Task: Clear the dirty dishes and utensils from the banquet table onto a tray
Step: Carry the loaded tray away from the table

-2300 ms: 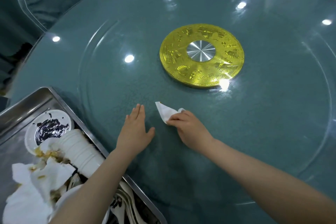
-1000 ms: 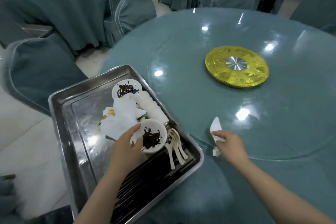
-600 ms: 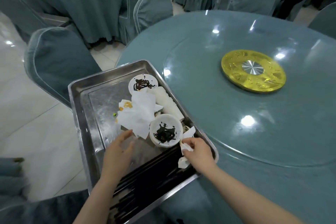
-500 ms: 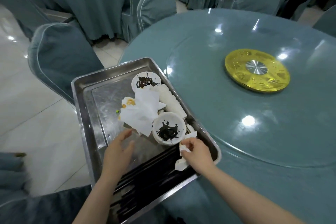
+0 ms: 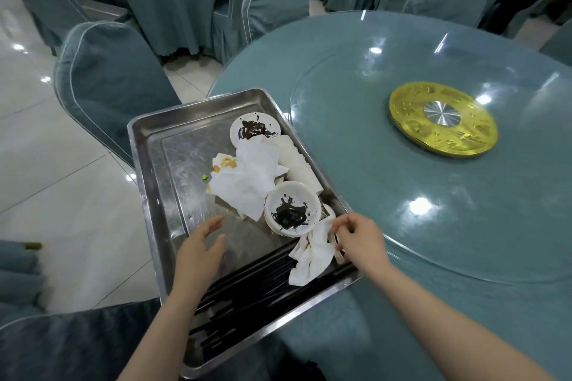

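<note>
Metal tray sits at the near-left edge of the round banquet table, partly overhanging it. Tray contents — far end: white saucer smeared with dark sauce, and beside it a row of white dishes lying along the right wall. Middle: pile of white napkins, some with yellow food stains. Near-right: white bowl with black sauce inside, touching the napkin pile. Near end: bundle of black chopsticks lying diagonally across the tray floor. A small green scrap lies on bare metal left of the napkins.

Right hand is over the tray's near-right corner, fingers curled, fingertips pinching the top of a crumpled stained tissue — the tissue drapes onto the chopsticks, just beside the bowl. Left hand hovers above the tray floor, fingers relaxed and slightly spread, holding nothing.

On the table: gold turntable hub under the glass lazy Susan. Covered chairs stand around.
</note>
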Motion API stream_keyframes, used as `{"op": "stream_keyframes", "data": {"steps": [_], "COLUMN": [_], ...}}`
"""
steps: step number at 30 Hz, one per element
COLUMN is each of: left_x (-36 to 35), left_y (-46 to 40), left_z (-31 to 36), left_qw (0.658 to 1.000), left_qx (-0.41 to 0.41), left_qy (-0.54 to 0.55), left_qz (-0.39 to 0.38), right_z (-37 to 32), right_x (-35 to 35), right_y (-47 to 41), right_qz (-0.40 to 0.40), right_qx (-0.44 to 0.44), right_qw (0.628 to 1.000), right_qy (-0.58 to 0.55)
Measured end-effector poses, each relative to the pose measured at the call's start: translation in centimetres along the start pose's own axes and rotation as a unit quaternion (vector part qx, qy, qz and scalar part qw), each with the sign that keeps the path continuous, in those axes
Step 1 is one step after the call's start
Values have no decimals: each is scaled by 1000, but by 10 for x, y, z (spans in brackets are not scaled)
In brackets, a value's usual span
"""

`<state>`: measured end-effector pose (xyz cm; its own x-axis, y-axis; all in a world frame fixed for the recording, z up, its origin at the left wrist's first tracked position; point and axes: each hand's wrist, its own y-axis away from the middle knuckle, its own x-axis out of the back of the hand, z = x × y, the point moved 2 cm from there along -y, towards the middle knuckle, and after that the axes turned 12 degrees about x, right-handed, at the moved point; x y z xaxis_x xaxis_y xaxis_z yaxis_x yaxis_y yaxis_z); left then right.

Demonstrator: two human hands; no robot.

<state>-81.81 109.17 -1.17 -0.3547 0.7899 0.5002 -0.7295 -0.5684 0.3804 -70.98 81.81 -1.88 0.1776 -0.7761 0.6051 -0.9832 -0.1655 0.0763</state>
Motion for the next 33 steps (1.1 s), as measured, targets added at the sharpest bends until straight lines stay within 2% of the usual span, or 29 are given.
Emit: {"op": "stream_keyframes", "data": {"steps": [4, 8, 10, 13, 16, 21, 27, 33], "left_x": [10, 25, 30, 32, 33, 42, 68, 77], "left_y": [-2, -8, -9, -9, -11, -17, -22, -20], "left_z": [-14, -25, -33, -49, -58, -55, -48, -26], "left_qw": [997, 983, 983, 981, 976, 973, 973, 977], "left_qx": [5, 17, 48, 137, 166, 143, 85, 31], "left_qy": [-44, -108, -118, -116, -126, -144, -135, -131], "left_qz": [64, 146, 134, 78, 67, 112, 166, 167], "right_z": [8, 19, 20, 21, 22, 19, 19, 27], "right_x": [18, 22, 18, 7, 2, 1, -7, 6], "right_y": [-20, -41, -46, -49, -51, -46, -33, -20], "right_qz": [40, -3, -50, -117, -144, -155, -107, -51], "right_qx": [34, 43, 26, 39, 49, 62, 102, 94], "right_qw": [994, 980, 980, 971, 963, 958, 969, 981], "right_qy": [95, 195, 189, 205, 222, 232, 198, 159]}}
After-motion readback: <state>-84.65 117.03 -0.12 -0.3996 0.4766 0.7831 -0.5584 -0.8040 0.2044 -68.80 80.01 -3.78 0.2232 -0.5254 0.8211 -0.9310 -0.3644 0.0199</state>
